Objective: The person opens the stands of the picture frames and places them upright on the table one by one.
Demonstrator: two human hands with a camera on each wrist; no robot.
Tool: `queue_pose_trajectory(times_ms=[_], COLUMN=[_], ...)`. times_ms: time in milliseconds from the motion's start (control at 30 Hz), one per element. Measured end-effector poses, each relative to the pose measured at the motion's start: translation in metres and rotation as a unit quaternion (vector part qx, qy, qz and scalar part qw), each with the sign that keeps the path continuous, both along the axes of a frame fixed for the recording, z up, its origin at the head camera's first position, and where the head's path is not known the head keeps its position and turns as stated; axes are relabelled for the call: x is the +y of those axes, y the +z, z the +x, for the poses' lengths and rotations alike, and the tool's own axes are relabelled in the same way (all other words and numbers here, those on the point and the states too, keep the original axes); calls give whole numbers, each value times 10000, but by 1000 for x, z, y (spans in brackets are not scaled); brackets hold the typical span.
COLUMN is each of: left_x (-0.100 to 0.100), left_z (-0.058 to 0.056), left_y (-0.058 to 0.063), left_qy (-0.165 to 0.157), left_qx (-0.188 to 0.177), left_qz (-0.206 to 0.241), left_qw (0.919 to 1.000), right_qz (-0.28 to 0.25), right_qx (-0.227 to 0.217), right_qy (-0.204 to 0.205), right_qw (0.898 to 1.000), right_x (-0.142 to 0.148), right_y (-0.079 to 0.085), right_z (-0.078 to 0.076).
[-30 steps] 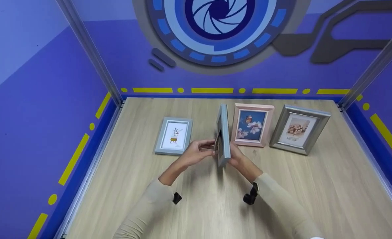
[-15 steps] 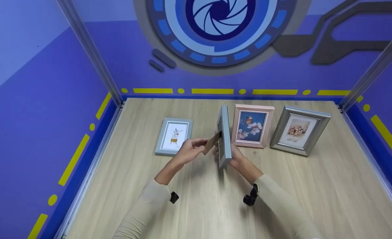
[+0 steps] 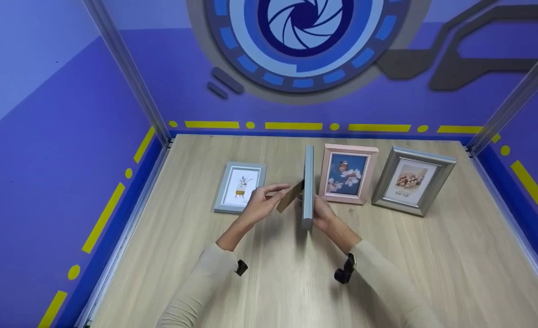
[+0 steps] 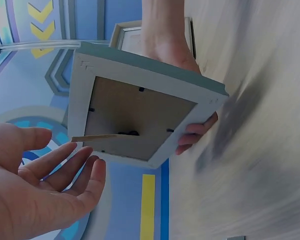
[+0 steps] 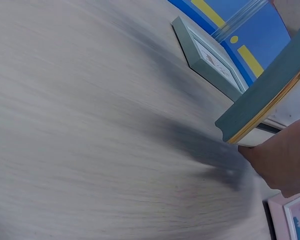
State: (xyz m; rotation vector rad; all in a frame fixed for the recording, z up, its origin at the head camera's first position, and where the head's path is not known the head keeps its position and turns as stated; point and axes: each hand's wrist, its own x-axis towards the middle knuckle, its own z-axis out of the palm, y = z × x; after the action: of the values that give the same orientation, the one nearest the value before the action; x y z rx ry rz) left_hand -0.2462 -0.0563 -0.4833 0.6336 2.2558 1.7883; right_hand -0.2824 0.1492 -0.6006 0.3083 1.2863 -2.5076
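My right hand point(image 3: 324, 213) grips a grey-blue picture frame point(image 3: 309, 187) by its lower edge and holds it upright, edge-on to the head view. In the left wrist view, right fingertips curl onto its pale back around a brown backing panel point(image 4: 140, 107). A brown cardboard stand flap point(image 3: 290, 197) sticks out from that back towards my left hand point(image 3: 261, 205). The left fingers are loosely bent and apart, with fingertips right at the flap's outer end and the thumb away from it. The right wrist view shows the frame's side and part of its picture; the right fingertips are hidden there.
A light-blue frame point(image 3: 239, 187) with a potted-plant picture sits on the wooden table point(image 3: 292, 291) behind the left hand. Right of the held frame, a pink frame point(image 3: 347, 175) and a silver frame point(image 3: 410, 180) stand leaning back. Blue-purple panels point(image 3: 77, 136) border the table.
The stand flap has swung out from the frame's back to the left. The left hand has drawn back slightly and its thumb has come off the flap. The frame has turned more edge-on.
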Motion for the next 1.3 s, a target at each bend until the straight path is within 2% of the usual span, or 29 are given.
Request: queue_pose_trajectory(times_ms=[67,267,367,533,667,800,1000,1133,1300], left_x=[1,5,5,1,-4,-10,-19,-20,-17], left_z=[-2,-15,-17,-18,-22,-25,-29,-32,-38], left_y=[-1,-28,-35,-45,-51,-57,-63,-71,-79], left_qy=[94,646,837,936,1009,1118,1314,1586,2029], left_qx=[115,304,320,219,364,479,646,851,871], left_qz=[-91,-501,-632,-625,-681,-928,-1263,-1579,-1835], left_qw=[9998,9962,9940,9934,9919,9882,9811,9709,9579], right_qz=[100,183,255,387,596,941,1147,1700,2219], right_qx=[-114,-109,-44,-55,-77,-46,158,376,774], right_qy=[-119,-310,-421,-704,-912,-964,-1010,-850,-676], right_qw=[9998,9993,9988,9968,9940,9909,9881,9810,9696], right_x=[0,1,1,-1,-2,-3,-3,-5,-7], right_y=[-2,-4,-4,-1,2,7,16,23,28], right_z=[-1,-4,-5,-5,-6,-8,-10,-9,-8])
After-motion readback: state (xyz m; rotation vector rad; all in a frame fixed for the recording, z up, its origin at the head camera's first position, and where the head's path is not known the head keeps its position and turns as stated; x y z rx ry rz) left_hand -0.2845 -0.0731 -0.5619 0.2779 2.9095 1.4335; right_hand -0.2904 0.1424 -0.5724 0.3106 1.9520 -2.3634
